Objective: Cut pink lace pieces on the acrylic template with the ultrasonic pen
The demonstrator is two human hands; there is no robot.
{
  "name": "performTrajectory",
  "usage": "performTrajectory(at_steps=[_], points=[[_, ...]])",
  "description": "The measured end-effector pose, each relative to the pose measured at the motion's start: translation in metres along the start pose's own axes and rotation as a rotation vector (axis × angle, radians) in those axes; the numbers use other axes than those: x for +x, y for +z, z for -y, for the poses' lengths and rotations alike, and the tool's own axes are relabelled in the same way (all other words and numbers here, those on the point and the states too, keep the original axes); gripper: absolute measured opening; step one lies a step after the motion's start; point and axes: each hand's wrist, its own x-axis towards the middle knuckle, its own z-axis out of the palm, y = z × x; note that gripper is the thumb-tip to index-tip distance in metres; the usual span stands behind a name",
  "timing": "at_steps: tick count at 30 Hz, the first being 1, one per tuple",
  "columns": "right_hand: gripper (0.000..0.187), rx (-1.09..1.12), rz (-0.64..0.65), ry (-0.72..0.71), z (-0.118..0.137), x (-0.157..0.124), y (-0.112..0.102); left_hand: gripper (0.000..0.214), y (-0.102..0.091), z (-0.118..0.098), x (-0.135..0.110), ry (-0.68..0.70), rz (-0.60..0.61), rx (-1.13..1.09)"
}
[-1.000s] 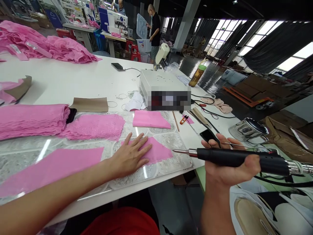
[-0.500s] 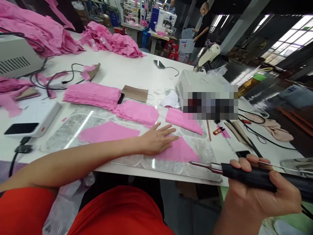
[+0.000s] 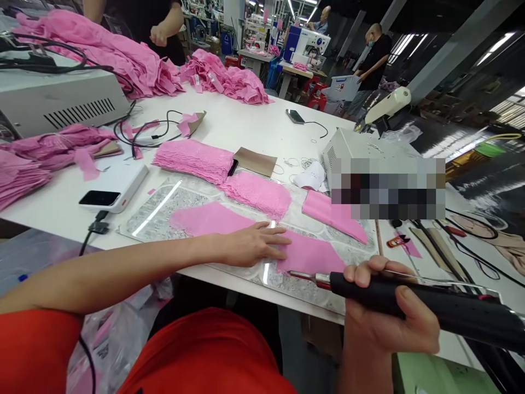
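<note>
My left hand (image 3: 251,244) lies flat with fingers stretched out on a pink fabric piece (image 3: 310,255) on the clear cutting plate (image 3: 156,210). My right hand (image 3: 383,312) is wrapped round a black hand-held cutting tool (image 3: 426,303); its metal tip (image 3: 303,276) hovers at the near edge of that fabric piece. A longer pink piece (image 3: 207,218) lies just left of my left hand. Stacks of pink lace pieces (image 3: 192,158) (image 3: 256,192) and a folded pink piece (image 3: 334,213) lie behind.
A white control box (image 3: 353,150) stands at the right; another grey box (image 3: 61,101) at the far left with cables. A phone on a white block (image 3: 112,189) lies left. Piles of pink fabric (image 3: 225,79) lie at the back. Other people stand beyond the table.
My view has swung left and down. My left hand has stayed flat on the pink piece; the tool tip has come closer to the fabric's near edge.
</note>
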Motion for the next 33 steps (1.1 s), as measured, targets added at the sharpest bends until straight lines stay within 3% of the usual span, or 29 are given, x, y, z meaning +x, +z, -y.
performTrajectory(at_steps=[9,26,33], points=[[0.023,-0.025,0.022,-0.023,0.001,-0.003,-0.009,0.049,0.001,-0.004,-0.001,0.013,0.042,-0.005],[0.022,-0.027,0.082,-0.013,-0.008,-0.009,0.002,0.042,0.006,-0.006,-0.002,-0.002,0.04,-0.038],[0.023,-0.053,0.113,-0.027,-0.011,-0.012,0.006,0.04,0.01,-0.005,-0.003,0.023,-0.053,-0.066]])
